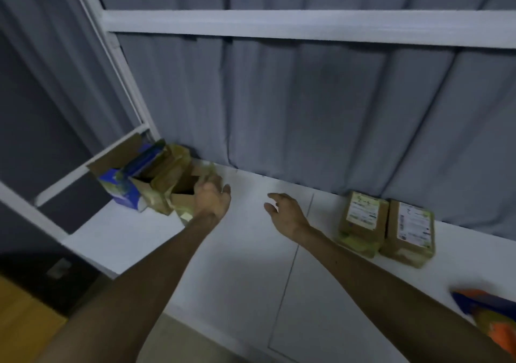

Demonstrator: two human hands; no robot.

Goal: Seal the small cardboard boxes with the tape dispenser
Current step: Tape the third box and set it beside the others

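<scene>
An open cardboard box (pixel 178 189) with yellowish tape on its flaps stands at the back left of the white table (pixel 251 265). My left hand (pixel 212 199) grips its right flap. My right hand (pixel 284 213) hovers over the table's middle with fingers relaxed, holding nothing. Two closed small cardboard boxes with labels, one (pixel 361 224) beside the other (pixel 410 234), lie at the back right. The orange and blue tape dispenser (pixel 485 311) shows at the right edge, blurred.
A blue and white box (pixel 122 187) with open flaps stands left of the open carton. A grey curtain (pixel 307 106) and white frame bars close off the back. The table's left edge drops to a dark floor.
</scene>
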